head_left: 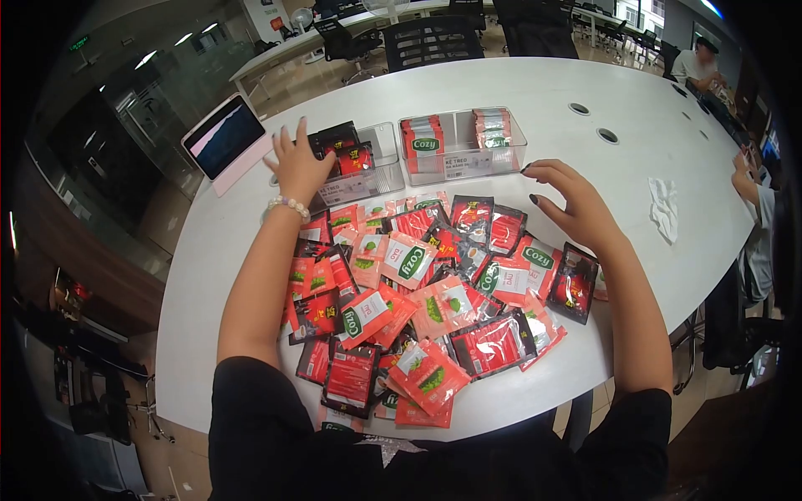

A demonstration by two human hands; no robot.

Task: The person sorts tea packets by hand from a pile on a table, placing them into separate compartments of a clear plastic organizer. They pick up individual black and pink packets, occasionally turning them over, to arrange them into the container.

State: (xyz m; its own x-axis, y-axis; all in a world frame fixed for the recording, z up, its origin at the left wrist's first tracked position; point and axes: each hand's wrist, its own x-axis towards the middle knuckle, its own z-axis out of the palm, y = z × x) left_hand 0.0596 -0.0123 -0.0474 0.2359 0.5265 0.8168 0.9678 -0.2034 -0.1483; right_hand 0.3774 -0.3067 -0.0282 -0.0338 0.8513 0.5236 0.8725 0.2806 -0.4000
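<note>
White counter (543,92) in an open office: heap of red, orange and black sachets (418,292) at the near edge, with a left bin (386,159) of dark sachets and a right bin (458,138) of Cozy packets behind it, both clear. Left hand (296,167) splayed, gripping nothing, at the left bin; right hand (576,204) also spread and empty, over the heap's right edge. Pink-cased tablet (224,138) at left edge, crumpled tissue (664,209) right, mesh chairs (430,37) on the far side, another person (702,63) seated far right.
</note>
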